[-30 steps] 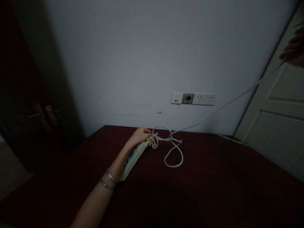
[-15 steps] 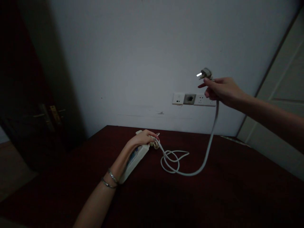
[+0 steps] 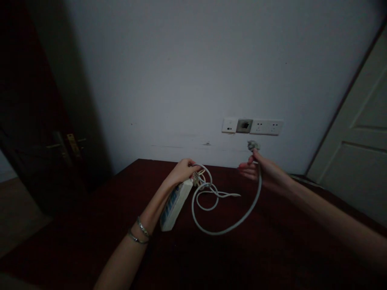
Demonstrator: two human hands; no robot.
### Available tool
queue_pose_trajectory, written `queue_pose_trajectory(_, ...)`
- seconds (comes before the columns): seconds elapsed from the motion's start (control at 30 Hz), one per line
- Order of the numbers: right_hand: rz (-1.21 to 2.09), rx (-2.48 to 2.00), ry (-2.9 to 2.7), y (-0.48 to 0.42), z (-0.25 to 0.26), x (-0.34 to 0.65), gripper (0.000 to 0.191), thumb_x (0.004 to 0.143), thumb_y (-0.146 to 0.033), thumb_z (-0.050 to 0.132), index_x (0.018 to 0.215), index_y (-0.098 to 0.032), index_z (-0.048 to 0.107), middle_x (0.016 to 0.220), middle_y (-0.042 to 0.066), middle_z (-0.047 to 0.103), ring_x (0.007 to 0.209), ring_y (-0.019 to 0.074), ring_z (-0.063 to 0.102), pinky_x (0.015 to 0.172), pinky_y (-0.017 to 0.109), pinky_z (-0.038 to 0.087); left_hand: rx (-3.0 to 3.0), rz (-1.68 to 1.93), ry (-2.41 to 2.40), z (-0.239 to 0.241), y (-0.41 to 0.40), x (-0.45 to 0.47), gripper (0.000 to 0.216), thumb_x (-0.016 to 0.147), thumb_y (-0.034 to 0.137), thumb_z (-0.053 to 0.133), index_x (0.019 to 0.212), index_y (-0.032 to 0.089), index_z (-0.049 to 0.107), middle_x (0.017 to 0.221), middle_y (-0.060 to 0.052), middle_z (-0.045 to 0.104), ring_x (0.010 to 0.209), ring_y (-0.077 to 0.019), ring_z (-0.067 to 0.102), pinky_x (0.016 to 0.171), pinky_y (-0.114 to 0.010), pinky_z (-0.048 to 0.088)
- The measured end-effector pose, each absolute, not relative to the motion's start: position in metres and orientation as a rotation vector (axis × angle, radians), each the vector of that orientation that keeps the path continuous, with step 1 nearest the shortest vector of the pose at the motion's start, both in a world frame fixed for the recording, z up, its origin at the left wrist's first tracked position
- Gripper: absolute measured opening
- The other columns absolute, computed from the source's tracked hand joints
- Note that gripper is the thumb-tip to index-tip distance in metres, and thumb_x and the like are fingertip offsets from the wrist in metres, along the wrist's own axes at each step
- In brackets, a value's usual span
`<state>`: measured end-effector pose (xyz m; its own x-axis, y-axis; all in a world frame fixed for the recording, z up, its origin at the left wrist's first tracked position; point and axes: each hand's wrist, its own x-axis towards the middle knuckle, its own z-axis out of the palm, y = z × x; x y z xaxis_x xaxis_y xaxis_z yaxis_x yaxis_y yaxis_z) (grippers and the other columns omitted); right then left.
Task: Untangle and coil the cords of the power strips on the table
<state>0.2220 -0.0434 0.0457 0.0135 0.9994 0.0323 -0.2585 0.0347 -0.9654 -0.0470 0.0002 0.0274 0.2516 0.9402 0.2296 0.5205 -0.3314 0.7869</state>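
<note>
Item: dark door (image 3: 39, 121) at far left, brass handle and lock plate (image 3: 68, 145) on its edge, dim.
Item: dark red table (image 3: 272, 249), bearing all below.
Item: left hand (image 3: 181, 171), two bracelets (image 3: 139, 233) at the wrist; fingers curled shut around the far end of the power strip.
Item: power strip (image 3: 173, 203), white, long, lying aslant along the left forearm, its near end lifted or resting on the table; which could not be told.
Item: white cord (image 3: 223, 231), running from the strip's far end in loose loops on the table, then curving up to the right hand.
Item: right hand (image 3: 260, 171), fingers pinched on the cord just below the plug (image 3: 252, 145), remaining fingers spread loosely.
Item: wall socket plate (image 3: 252, 126), above the plug, apart from it.
Item: pale panelled door (image 3: 359, 141), far right.
</note>
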Motion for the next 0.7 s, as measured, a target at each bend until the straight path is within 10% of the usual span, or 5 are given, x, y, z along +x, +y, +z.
queue_pose_trajectory(0.13,1.543,-0.706,-1.115,-0.071,-0.013,0.194,0.035,0.081,-0.054,0.049,0.073,-0.02,0.049,0.111,0.013,0.063,0.099,0.0229,0.061,0.092,0.043,0.043,1.835,1.07,1.281,0.033,-0.003,-0.043,0.035,0.076,0.033,0.057,0.101,0.009,0.054,0.039,0.006,0.048,0.037,-0.0098,0.045,0.043,-0.02,0.031)
queue_pose_trajectory(0.7,1.379,-0.516,-1.329,-0.062,-0.061,0.114,0.036,0.075,-0.054,0.057,0.091,-0.025,0.071,0.139,0.002,0.039,0.128,0.0268,0.034,0.105,0.046,0.025,1.584,1.091,0.99,0.039,-0.02,-0.031,0.024,0.085,0.031,0.047,0.097,0.011,0.052,0.036,0.006,0.047,0.031,-0.0076,0.04,0.037,-0.019,0.028)
